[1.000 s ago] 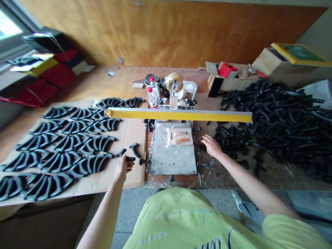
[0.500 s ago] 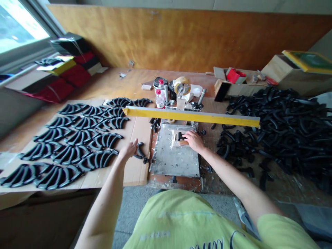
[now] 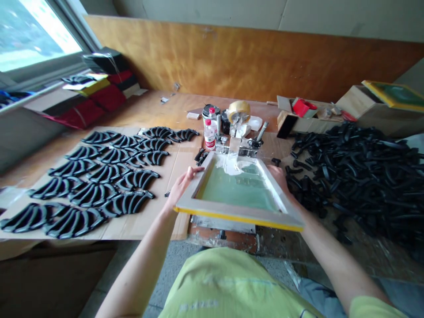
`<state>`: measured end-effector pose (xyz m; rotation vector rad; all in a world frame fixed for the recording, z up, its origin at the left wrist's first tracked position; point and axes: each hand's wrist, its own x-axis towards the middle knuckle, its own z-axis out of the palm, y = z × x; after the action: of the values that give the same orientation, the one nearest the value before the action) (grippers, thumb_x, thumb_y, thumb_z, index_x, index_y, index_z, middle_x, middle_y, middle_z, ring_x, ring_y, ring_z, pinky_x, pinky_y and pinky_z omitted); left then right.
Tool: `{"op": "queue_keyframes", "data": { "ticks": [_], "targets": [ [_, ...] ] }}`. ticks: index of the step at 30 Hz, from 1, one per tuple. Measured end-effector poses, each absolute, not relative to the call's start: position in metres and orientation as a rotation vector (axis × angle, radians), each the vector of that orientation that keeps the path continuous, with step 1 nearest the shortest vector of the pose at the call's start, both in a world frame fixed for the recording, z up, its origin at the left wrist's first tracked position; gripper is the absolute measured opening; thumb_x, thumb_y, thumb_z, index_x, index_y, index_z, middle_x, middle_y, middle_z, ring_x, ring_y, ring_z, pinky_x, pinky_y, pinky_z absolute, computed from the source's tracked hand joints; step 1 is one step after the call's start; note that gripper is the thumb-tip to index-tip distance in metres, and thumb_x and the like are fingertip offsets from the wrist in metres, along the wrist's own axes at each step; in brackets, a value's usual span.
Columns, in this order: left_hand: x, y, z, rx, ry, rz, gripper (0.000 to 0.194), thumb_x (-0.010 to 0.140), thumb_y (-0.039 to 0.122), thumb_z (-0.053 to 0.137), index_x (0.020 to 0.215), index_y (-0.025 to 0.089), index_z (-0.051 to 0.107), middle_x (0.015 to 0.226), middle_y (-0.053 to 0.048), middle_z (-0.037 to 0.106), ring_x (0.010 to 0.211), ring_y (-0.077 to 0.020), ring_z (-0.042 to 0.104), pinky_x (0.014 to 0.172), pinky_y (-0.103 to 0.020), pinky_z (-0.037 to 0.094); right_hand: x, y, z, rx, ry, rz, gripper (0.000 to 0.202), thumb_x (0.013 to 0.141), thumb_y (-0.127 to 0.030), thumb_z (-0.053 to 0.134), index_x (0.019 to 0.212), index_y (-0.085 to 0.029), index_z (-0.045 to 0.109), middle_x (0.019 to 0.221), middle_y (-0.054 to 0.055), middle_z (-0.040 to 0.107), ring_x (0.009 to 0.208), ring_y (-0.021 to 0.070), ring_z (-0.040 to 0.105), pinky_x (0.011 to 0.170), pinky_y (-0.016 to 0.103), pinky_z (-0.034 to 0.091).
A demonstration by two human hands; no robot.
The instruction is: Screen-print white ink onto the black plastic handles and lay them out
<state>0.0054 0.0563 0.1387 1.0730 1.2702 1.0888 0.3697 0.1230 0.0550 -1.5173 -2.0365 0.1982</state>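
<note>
Half a second earlier the screen frame (image 3: 239, 194) had stood raised, edge-on to the camera, with the right hand on a piece at the metal plate and the left hand by a loose black part on the cardboard; now the frame had swung down nearly flat over the plate, and both hands had gone to its sides. The left hand (image 3: 181, 184) gripped the frame's left rail, fingers curled over the wooden edge. The right hand (image 3: 279, 176) lay along the right rail, mostly hidden behind it, so whether it clasped the wood or only rested there could not be told. Green mesh filled the frame, with a smear of white ink toward its far end, and a yellow strip ran along its near edge. The metal plate (image 3: 225, 224) showed only as a sliver beneath that edge.

Left of the frame, rows of curved black parts (image 3: 99, 181) lay in order on a cardboard sheet (image 3: 142, 223). To the right a loose heap of black parts (image 3: 357, 172) covered the tabletop (image 3: 159, 110). Behind the frame's hinge stood a small bottle (image 3: 209, 134) with a red cap and a roll of tape (image 3: 239, 109).
</note>
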Motion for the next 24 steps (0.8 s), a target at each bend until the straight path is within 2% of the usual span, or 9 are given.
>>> {"op": "queue_keyframes", "data": {
  "ticks": [2, 4, 6, 8, 11, 12, 15, 19, 24],
  "targets": [
    [0.0, 0.04, 0.108, 1.011, 1.336, 0.995, 0.063, 0.076, 0.063, 0.066, 0.117, 0.015, 0.069, 0.101, -0.009, 0.07, 0.075, -0.017, 0.062, 0.06, -0.023, 0.048, 0.369, 0.14, 0.07, -1.553, -1.954, 0.067, 0.029, 0.091, -0.017, 0.05, 0.112, -0.009, 0.069, 0.11, 0.013, 0.068, 0.103, 0.0209, 0.061, 0.099, 0.033, 0.047],
    [0.0, 0.028, 0.073, 0.934, 1.363, 0.962, 0.073, 0.071, 0.057, 0.073, 0.131, 0.018, 0.061, 0.094, -0.007, 0.071, 0.072, -0.0166, 0.063, 0.06, -0.023, 0.048, 0.345, 0.16, 0.082, -1.503, -1.991, -0.025, 0.042, 0.085, -0.017, 0.064, 0.126, -0.013, 0.062, 0.128, 0.015, 0.059, 0.118, 0.0263, 0.054, 0.106, 0.039, 0.042],
    [0.002, 0.023, 0.042, 0.873, 1.376, 0.954, 0.086, 0.07, 0.054, 0.074, 0.144, 0.019, 0.047, 0.084, -0.003, 0.07, 0.067, -0.0153, 0.062, 0.059, -0.023, 0.048, 0.308, 0.179, 0.088, -1.408, -2.142, -0.053, 0.054, 0.079, -0.017, 0.072, 0.131, -0.015, 0.057, 0.135, 0.014, 0.052, 0.124, 0.0294, 0.048, 0.108, 0.043, 0.04],
    [0.005, 0.022, 0.021, 0.861, 1.397, 0.948, 0.089, 0.072, 0.053, 0.072, 0.148, 0.019, 0.042, 0.08, -0.002, 0.068, 0.064, -0.0145, 0.061, 0.058, -0.023, 0.047, 0.272, 0.193, 0.087, -1.391, -2.301, -0.036, 0.044, 0.079, -0.015, 0.071, 0.121, -0.016, 0.061, 0.123, 0.014, 0.058, 0.116, 0.0293, 0.051, 0.101, 0.043, 0.044],
    [0.005, 0.023, 0.006, 0.908, 1.431, 0.951, 0.081, 0.074, 0.052, 0.07, 0.143, 0.016, 0.049, 0.079, -0.002, 0.067, 0.065, -0.0145, 0.06, 0.059, -0.022, 0.046, 0.246, 0.193, 0.077, -1.477, -2.475, 0.073, 0.013, 0.086, -0.014, 0.06, 0.097, -0.016, 0.066, 0.094, 0.012, 0.065, 0.094, 0.0258, 0.056, 0.086, 0.038, 0.047],
    [0.005, 0.024, 0.005, 0.923, 1.442, 0.952, 0.078, 0.074, 0.052, 0.069, 0.141, 0.016, 0.051, 0.079, -0.002, 0.067, 0.066, -0.0147, 0.06, 0.061, -0.022, 0.046, 0.245, 0.187, 0.073, -1.482, -2.507, 0.111, 0.01, 0.088, -0.014, 0.056, 0.091, -0.016, 0.066, 0.089, 0.011, 0.065, 0.089, 0.0249, 0.056, 0.083, 0.037, 0.047],
    [0.003, 0.023, 0.004, 0.927, 1.463, 0.939, 0.073, 0.076, 0.051, 0.068, 0.139, 0.016, 0.054, 0.082, -0.003, 0.068, 0.069, -0.016, 0.062, 0.063, -0.023, 0.046, 0.262, 0.156, 0.065, -1.287, -2.616, 0.204, 0.017, 0.088, -0.012, 0.05, 0.083, -0.016, 0.066, 0.084, 0.01, 0.064, 0.087, 0.0237, 0.055, 0.08, 0.035, 0.044],
    [0.004, 0.022, 0.006, 0.894, 1.477, 0.956, 0.069, 0.075, 0.049, 0.07, 0.135, 0.018, 0.058, 0.084, -0.003, 0.07, 0.07, -0.0166, 0.062, 0.065, -0.024, 0.046, 0.287, 0.13, 0.073, -0.931, -2.781, 0.338, 0.02, 0.082, -0.006, 0.051, 0.085, -0.017, 0.067, 0.085, 0.008, 0.064, 0.088, 0.0222, 0.055, 0.079, 0.033, 0.042],
    [0.004, 0.021, 0.013, 0.924, 1.489, 0.941, 0.069, 0.075, 0.051, 0.069, 0.134, 0.017, 0.059, 0.089, -0.005, 0.071, 0.074, -0.0169, 0.063, 0.065, -0.024, 0.047, 0.278, 0.139, 0.082, -1.074, -2.695, 0.285, 0.016, 0.083, -0.008, 0.053, 0.083, -0.018, 0.065, 0.085, 0.007, 0.063, 0.087, 0.0224, 0.054, 0.075, 0.032, 0.042]
  ]
}}
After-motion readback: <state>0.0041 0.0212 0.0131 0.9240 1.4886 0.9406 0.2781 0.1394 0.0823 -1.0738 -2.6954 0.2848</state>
